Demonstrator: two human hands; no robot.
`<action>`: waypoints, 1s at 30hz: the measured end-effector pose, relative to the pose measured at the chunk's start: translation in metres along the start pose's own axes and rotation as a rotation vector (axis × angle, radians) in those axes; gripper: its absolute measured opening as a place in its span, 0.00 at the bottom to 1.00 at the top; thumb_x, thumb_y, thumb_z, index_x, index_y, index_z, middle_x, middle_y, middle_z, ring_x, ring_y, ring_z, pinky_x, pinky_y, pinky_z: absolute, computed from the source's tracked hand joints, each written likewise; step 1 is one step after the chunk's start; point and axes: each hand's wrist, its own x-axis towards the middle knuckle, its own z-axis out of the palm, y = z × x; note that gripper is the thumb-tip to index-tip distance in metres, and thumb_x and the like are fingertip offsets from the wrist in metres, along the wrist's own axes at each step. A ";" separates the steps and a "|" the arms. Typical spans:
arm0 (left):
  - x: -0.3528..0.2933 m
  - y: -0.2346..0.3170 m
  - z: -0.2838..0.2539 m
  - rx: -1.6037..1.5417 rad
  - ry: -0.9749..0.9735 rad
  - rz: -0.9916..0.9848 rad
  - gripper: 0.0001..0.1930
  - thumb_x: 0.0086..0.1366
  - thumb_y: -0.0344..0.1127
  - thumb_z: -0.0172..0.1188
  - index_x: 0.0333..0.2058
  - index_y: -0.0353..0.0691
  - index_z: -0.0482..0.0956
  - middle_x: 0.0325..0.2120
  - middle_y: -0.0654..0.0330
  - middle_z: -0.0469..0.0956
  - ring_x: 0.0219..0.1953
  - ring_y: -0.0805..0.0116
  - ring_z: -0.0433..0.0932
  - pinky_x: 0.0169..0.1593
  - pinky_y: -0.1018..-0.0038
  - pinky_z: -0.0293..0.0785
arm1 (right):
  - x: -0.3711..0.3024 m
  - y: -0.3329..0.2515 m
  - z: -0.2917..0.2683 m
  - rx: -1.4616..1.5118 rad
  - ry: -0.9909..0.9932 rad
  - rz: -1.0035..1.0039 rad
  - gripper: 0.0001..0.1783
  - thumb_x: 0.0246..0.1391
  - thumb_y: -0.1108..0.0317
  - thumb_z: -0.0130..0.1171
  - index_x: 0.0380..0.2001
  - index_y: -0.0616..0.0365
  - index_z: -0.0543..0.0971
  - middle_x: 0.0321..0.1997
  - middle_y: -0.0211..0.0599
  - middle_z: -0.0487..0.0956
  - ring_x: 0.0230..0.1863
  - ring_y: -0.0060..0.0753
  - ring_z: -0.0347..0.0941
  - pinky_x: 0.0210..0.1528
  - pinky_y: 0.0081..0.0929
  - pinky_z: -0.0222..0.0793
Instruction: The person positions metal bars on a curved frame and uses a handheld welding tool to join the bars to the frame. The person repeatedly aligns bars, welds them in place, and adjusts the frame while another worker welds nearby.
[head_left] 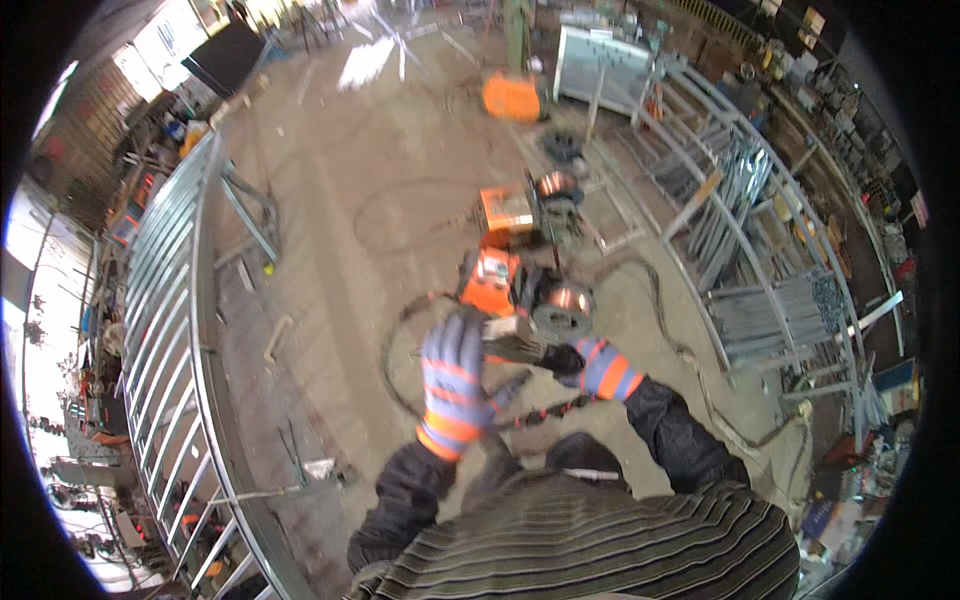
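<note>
I wear grey-violet gloves with orange bands on both hands. My left hand (455, 380) is raised at the middle, its fingers stretched upward and its palm holding nothing that I can see. To its right, my right hand (605, 370) closes around the black end of a dark, brush-like object (520, 348), whose wide end points toward my left hand. Its exact kind is unclear. Just beyond stands an orange wire-feed machine (491, 283) with a copper wire spool (565, 308). A dark cable (388, 355) loops on the floor beside my left hand.
A second orange machine (506, 212) with a spool sits farther off, and an orange case (514, 97) beyond it. A barred metal frame (165, 330) runs along the left. At right, a metal rack (735, 220) holds metal rods; a hose (655, 290) crosses the floor.
</note>
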 end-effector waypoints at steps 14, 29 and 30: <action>-0.058 -0.006 0.281 -0.342 -0.237 -0.785 0.44 0.57 0.32 0.72 0.70 0.32 0.60 0.66 0.40 0.65 0.68 0.42 0.64 0.71 0.57 0.60 | 0.152 0.178 0.088 0.627 0.144 0.403 0.30 0.43 0.60 0.77 0.48 0.65 0.81 0.40 0.40 0.86 0.43 0.35 0.82 0.50 0.34 0.77; -0.137 -0.036 0.569 -0.570 -1.083 -1.306 0.29 0.64 0.48 0.67 0.59 0.39 0.74 0.38 0.43 0.85 0.46 0.44 0.84 0.50 0.55 0.79 | 0.252 0.454 0.220 1.408 0.428 1.381 0.09 0.53 0.66 0.73 0.29 0.52 0.80 0.20 0.29 0.77 0.17 0.32 0.73 0.19 0.33 0.69; -0.141 -0.042 0.574 -0.638 -1.063 -1.398 0.28 0.64 0.46 0.67 0.58 0.38 0.75 0.38 0.44 0.85 0.45 0.48 0.85 0.49 0.57 0.79 | 0.250 0.461 0.227 1.493 0.386 1.343 0.09 0.56 0.62 0.70 0.28 0.49 0.79 0.21 0.28 0.77 0.19 0.31 0.73 0.21 0.32 0.70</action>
